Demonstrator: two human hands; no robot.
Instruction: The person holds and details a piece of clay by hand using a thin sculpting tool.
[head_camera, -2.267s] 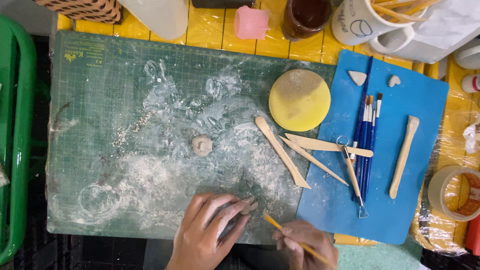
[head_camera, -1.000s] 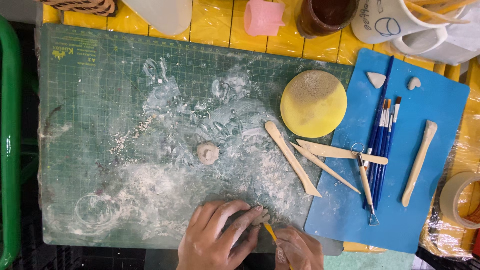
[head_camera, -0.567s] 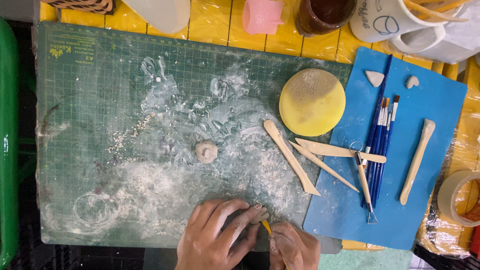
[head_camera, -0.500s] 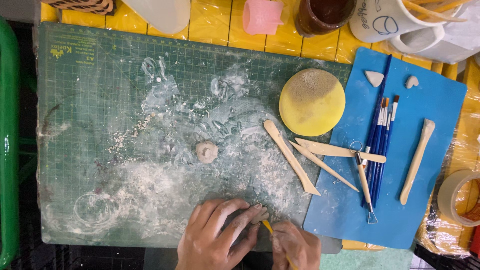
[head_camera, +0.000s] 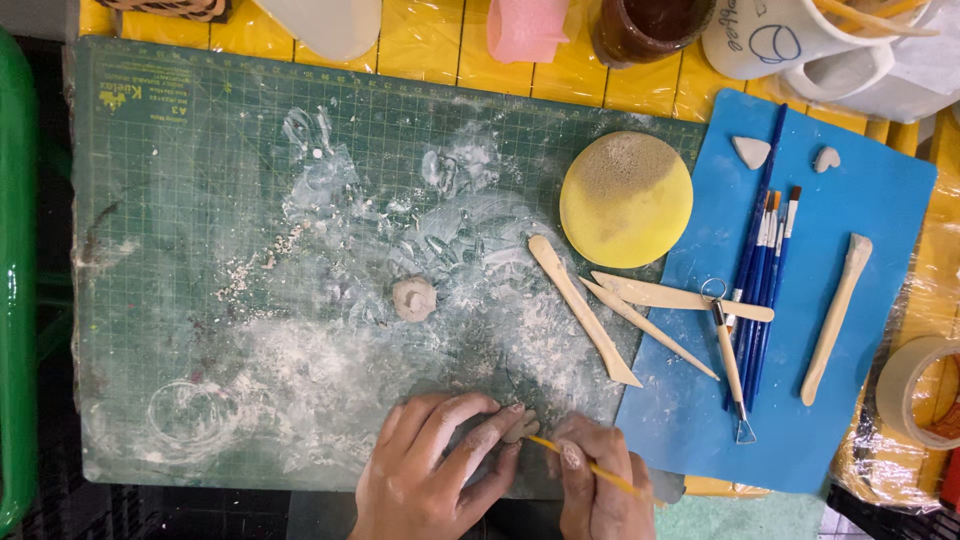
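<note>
Pinching a small clay piece (head_camera: 521, 428) at the bottom centre of the frame, on the green cutting mat (head_camera: 200, 200), my left hand (head_camera: 430, 470) steadies its edges, since it looks soft and fragile, while my right hand (head_camera: 600, 490) grips a thin yellow stick (head_camera: 585, 463) touching it.

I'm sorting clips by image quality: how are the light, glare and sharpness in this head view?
Head view: even, soft overhead light with faint shadows; mild glare on the plastic-wrapped yellow table and the green rail; the cutting mat and wooden tools look sharp; left hand and right hand are cropped at the bottom edge.
</note>
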